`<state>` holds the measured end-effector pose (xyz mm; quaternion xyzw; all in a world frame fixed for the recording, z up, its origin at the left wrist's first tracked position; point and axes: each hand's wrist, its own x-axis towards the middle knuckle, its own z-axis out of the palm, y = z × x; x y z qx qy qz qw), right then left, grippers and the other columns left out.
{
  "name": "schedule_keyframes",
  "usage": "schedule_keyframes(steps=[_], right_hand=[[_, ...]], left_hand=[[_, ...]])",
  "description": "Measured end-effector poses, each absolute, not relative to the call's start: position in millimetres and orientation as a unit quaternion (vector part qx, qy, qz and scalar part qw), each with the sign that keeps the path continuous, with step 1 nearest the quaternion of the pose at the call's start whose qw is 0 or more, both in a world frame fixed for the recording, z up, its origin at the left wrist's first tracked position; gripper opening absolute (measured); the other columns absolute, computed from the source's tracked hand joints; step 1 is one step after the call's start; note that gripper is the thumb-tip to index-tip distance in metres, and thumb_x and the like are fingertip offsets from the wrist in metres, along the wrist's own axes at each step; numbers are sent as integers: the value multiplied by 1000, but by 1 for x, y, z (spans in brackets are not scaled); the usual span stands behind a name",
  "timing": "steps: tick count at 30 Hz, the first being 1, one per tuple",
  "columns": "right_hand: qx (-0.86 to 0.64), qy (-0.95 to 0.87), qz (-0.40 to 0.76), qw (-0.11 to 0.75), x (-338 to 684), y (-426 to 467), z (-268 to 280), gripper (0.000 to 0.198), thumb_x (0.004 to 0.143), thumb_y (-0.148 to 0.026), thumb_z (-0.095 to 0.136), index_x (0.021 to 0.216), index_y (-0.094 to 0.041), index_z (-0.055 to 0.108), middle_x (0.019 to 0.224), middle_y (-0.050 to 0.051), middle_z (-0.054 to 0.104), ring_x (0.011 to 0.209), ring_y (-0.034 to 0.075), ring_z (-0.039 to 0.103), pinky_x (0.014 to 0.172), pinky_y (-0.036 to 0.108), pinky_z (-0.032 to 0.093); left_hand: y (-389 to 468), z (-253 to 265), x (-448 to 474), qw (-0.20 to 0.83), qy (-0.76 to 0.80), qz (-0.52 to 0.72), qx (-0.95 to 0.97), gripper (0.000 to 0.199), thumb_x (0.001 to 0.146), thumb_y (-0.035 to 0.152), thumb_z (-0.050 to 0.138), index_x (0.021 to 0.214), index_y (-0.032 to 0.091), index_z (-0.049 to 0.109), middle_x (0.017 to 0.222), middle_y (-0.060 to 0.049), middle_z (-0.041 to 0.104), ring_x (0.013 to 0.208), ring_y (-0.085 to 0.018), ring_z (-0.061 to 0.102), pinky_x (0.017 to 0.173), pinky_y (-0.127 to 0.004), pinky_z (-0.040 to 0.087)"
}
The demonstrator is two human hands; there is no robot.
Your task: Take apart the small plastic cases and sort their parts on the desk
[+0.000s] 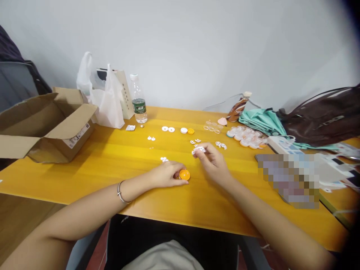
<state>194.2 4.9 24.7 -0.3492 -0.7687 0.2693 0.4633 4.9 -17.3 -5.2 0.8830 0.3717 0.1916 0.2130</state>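
Head: left hand (168,175) grips orange cup (185,174); bottle (139,106) reads 怡寶

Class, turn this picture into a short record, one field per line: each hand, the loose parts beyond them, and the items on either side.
Left hand: holds a round orange piece; bracelet on the wrist
Right hand: fingers pinch a small white piece
Parts beyond: white discs, an orange disc, clear rings
Left side: open box, white bag, water bottle
Right side: brown bottle, green bundle, brown bag
Surface: yellow-brown table
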Motion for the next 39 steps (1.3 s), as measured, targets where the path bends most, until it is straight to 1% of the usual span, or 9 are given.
schedule_keyframes(steps=[4,8,12,16,22,26,31,36,39], right_hand=[[-320,-725,420,442,187,5,26,21,81,-34,56,97,-21,57,96,5,64,91,16,60,84,31,46],[-321,-700,471,430,184,-2,29,25,79,-35,58,100,-21,56,88,3,66,82,15,63,78,31,49],[-329,-698,453,446,180,-5,27,20,74,-33,64,84,-20,53,74,0,65,69,13,61,68,28,48],[-340,-685,427,483,176,-5,22,27,66,-35,71,76,-20,51,66,-2,60,61,11,55,60,25,44],[-325,-676,434,499,176,-6,8,32,60,-35,75,74,-20,50,67,-3,58,62,12,54,61,25,45],[-307,-702,418,488,178,-8,0,24,67,-31,71,82,-21,55,74,0,60,70,13,57,69,28,48],[-277,-729,403,480,181,-7,-3,19,78,-27,61,96,-23,59,92,3,64,83,14,59,82,32,48],[-308,-730,379,478,180,-6,-3,16,78,-27,60,92,-21,62,84,3,66,80,15,61,78,31,50],[-340,-722,354,487,179,-6,0,12,77,-27,60,85,-19,62,80,3,67,74,14,62,73,29,51]], left_hand=[[-15,-8,6,219,335,201,894,42,75,48,59,102,16,60,75,-2,57,69,-13,52,66,-23,39],[-16,-7,4,243,327,217,887,55,67,51,66,109,16,59,76,-3,58,70,-14,53,64,-22,40],[-19,4,1,245,362,327,838,38,74,44,62,99,15,62,75,-2,59,68,-12,54,66,-23,41],[-22,12,1,247,371,451,773,24,80,33,58,95,16,61,82,-3,63,76,-13,57,71,-23,43],[-18,6,8,315,386,454,739,17,84,27,52,88,14,61,84,-4,66,77,-13,60,72,-23,45],[-16,4,9,355,383,453,723,15,83,26,53,88,14,61,86,-4,68,79,-13,61,73,-22,46],[-14,2,7,382,378,468,701,15,82,25,53,90,14,61,87,-5,69,80,-13,63,74,-23,48],[-11,0,8,395,392,481,677,18,81,27,55,91,13,62,88,-6,70,82,-15,65,76,-25,49],[-9,-2,9,394,407,484,667,21,79,29,57,90,12,63,87,-7,70,79,-15,65,73,-24,50]])
